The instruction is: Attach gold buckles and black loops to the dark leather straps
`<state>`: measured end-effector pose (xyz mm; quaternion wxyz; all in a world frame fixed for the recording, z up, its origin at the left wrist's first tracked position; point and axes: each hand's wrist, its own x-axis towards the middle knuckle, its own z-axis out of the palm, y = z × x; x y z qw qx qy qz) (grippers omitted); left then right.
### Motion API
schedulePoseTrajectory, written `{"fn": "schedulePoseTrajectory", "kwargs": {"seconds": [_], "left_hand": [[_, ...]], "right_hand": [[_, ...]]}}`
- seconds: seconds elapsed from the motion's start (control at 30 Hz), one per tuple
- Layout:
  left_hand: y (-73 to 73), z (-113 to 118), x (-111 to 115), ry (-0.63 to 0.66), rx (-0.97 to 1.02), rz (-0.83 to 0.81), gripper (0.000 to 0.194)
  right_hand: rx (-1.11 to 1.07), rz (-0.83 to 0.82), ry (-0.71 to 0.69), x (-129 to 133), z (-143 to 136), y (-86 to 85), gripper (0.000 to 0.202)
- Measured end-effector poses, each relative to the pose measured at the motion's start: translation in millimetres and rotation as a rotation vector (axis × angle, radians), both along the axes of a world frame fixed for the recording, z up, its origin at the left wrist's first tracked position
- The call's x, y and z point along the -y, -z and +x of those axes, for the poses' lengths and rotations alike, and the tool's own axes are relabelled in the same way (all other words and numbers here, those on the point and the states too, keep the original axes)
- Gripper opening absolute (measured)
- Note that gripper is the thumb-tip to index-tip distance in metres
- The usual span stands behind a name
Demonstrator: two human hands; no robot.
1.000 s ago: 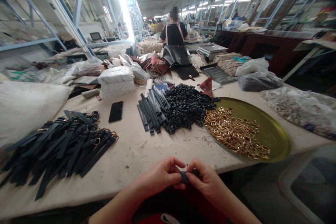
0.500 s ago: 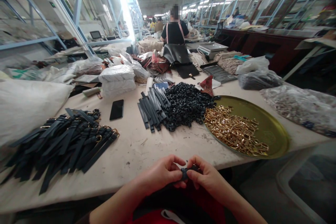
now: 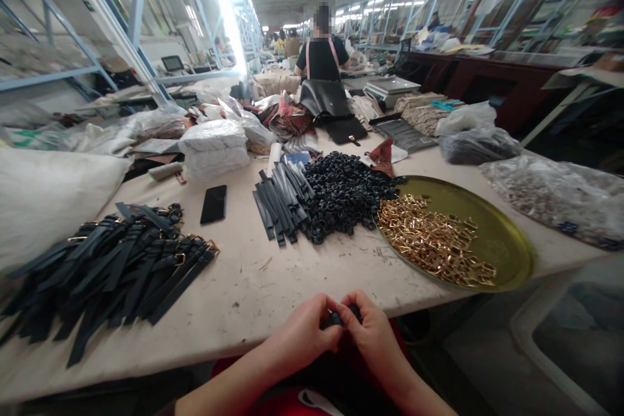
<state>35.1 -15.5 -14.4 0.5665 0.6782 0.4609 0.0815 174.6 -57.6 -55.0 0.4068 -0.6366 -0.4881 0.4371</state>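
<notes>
At the table's front edge my left hand [image 3: 312, 331] and my right hand [image 3: 364, 324] meet, fingers closed around a small dark strap [image 3: 332, 319]. Most of the strap is hidden by my fingers. Beyond them lies a heap of small black loops [image 3: 346, 195], with flat black strips [image 3: 283, 201] stacked at its left. Gold buckles [image 3: 433, 234] are piled on the left part of a round golden tray [image 3: 511, 240]. On the left side of the table, black straps with gold buckles [image 3: 112, 266] lie in a pile.
A black phone [image 3: 213, 204] lies left of the strips. White wrapped packs [image 3: 214, 146] and a black bag [image 3: 329, 104] stand farther back. Plastic bags [image 3: 556, 195] line the right side. A person [image 3: 322, 58] sits beyond the table, back turned.
My hands have drawn closer together around the dark strap, and the fingers now cover more of it. The view has shifted slightly; the piles look the same.
</notes>
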Motion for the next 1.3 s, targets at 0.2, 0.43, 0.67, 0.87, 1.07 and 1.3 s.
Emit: {"fn": "schedulePoseTrajectory", "kwargs": {"seconds": [0.2, 0.43, 0.67, 0.87, 1.07, 1.3], "left_hand": [[9.9, 6, 3, -0.033, -0.25, 0.251, 0.02], [-1.1, -1, 0, 0.019, -0.048, 0.101, 0.025], [-1.6, -4, -4, 0.063, 0.002, 0.012, 0.028], [9.3, -2, -4, 0.044, -0.027, -0.006, 0.029], [-11.6, -6, -10, 0.132, 0.074, -0.088, 0.033], [-1.2, -8, -10, 0.054, 0.053, -0.192, 0.041]], "right_hand": [[-0.099, -0.062, -0.127, -1, 2, 1.0, 0.007], [-0.202, -0.092, -0.148, -1, 11, -8.1, 0.01], [-0.47, -0.203, -0.086, -2, 5, 2.6, 0.025], [-0.195, -0.05, -0.039, 1, 0, 8.7, 0.017], [-0.216, -0.069, -0.226, 1, 9, 6.6, 0.022], [0.126, 0.092, -0.336, 7, 14, -5.6, 0.013]]}}
